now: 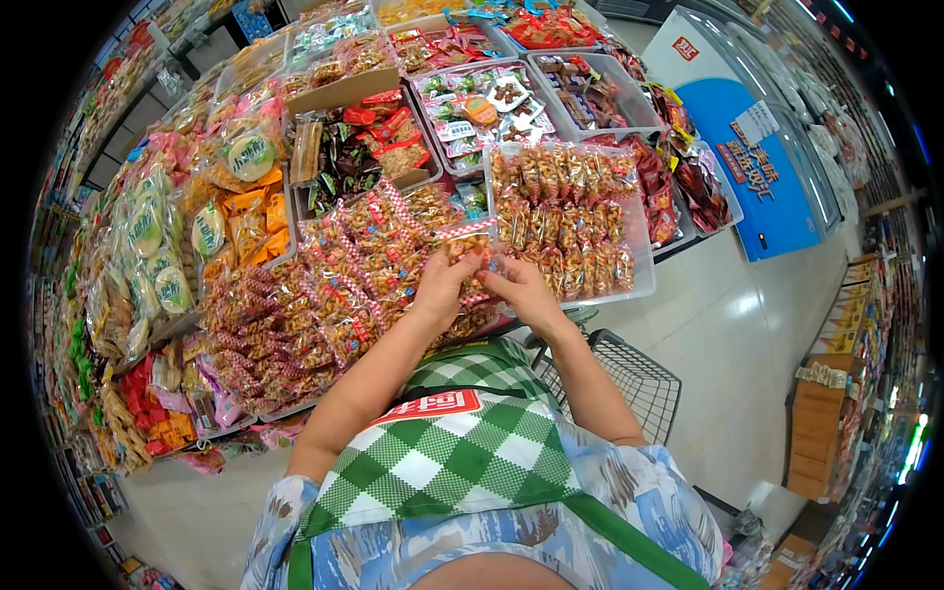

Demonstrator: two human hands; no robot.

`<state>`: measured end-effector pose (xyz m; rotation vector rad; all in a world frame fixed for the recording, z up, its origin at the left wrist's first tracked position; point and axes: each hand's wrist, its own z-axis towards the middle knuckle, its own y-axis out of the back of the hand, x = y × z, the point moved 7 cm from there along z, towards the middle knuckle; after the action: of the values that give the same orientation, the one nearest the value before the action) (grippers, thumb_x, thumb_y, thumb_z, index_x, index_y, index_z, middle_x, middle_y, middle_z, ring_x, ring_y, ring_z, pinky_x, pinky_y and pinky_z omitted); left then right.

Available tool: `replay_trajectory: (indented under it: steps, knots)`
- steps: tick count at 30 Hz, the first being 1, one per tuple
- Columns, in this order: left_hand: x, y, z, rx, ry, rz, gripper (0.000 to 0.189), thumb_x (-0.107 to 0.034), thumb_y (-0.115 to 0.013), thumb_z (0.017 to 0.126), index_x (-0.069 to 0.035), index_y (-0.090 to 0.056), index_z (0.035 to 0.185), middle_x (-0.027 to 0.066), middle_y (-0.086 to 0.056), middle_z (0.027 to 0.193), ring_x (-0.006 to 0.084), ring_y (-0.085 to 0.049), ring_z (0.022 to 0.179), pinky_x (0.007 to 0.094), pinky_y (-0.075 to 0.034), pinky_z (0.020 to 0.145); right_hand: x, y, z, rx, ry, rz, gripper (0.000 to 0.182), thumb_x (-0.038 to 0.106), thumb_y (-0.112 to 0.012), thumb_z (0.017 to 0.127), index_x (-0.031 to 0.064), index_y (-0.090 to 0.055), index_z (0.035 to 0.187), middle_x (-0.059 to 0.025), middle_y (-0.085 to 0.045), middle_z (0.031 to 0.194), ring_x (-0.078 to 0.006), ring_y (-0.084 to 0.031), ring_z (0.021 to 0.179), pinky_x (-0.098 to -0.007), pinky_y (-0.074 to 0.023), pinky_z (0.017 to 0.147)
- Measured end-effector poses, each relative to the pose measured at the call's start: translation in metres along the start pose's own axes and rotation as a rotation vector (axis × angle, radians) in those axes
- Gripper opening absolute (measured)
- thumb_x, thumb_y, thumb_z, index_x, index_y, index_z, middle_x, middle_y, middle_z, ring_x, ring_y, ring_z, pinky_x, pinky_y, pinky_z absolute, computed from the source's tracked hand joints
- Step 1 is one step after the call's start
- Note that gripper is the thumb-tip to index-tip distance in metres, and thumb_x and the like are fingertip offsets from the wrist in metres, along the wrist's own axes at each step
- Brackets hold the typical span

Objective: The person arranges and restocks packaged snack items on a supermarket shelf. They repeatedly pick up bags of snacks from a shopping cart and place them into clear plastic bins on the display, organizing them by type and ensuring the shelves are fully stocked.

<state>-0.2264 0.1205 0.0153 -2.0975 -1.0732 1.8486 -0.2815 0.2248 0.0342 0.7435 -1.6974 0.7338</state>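
Note:
My left hand (440, 286) pinches a clear snack packet (463, 234) with red-and-white checked edging. Opposite it, the fingers of my right hand (525, 289) grip the packet's right side, and the fingers hide part of it. Beneath and to the left of my hands spreads a heap of matching packets (352, 254), filled with brown, nut-like pieces. Just beyond my right hand is a translucent plastic bin (643, 274), where similar small packets (557, 221) stand in several rows.
More bins hold wrapped snacks, including silver-and-green packets (457, 110) and orange packets (251, 214). A blue-and-white chest freezer (759, 177) stands at the right. Near my right forearm is a wire cart basket (641, 376). Cardboard boxes (818, 435) sit by the right shelving.

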Motion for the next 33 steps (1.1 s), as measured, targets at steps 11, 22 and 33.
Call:
replay_trajectory:
  steps: [11, 22, 33]
  knots:
    - [-0.008, 0.028, -0.008, -0.245, 0.067, -0.181, 0.023, -0.016, -0.057, 0.095, -0.006, -0.054, 0.116, 0.0044, -0.063, 0.107, 0.0154, -0.061, 0.100, 0.0354, -0.050, 0.088, 0.011, 0.043, 0.054, -0.622, 0.265, -1.040, 0.059, 0.029, -0.072, 0.078, 0.0025, -0.050, 0.126, -0.0187, -0.059, 0.110, -0.0342, -0.062, 0.090, -0.0409, -0.0496, 0.079]
    - [0.020, 0.036, 0.002, -0.088, 0.104, -0.254, 0.059, -0.039, -0.056, 0.096, -0.001, -0.034, 0.136, 0.0076, -0.051, 0.129, 0.0188, -0.050, 0.119, 0.0375, -0.042, 0.101, 0.016, 0.049, 0.022, -0.178, 0.075, 0.574, 0.044, 0.000, -0.057, 0.082, -0.0051, -0.054, 0.126, -0.0063, -0.065, 0.099, -0.0112, -0.062, 0.088, -0.0254, -0.0482, 0.077]
    - [0.003, 0.037, -0.005, -0.277, -0.075, -0.159, 0.052, -0.021, -0.063, 0.093, -0.002, -0.038, 0.133, 0.0073, -0.057, 0.119, 0.0156, -0.053, 0.111, 0.0327, -0.040, 0.099, 0.014, 0.023, 0.039, -0.343, 0.242, -0.348, 0.038, 0.014, -0.065, 0.083, -0.0008, -0.060, 0.117, -0.0110, -0.059, 0.097, -0.0242, -0.058, 0.084, -0.0343, -0.0471, 0.077]
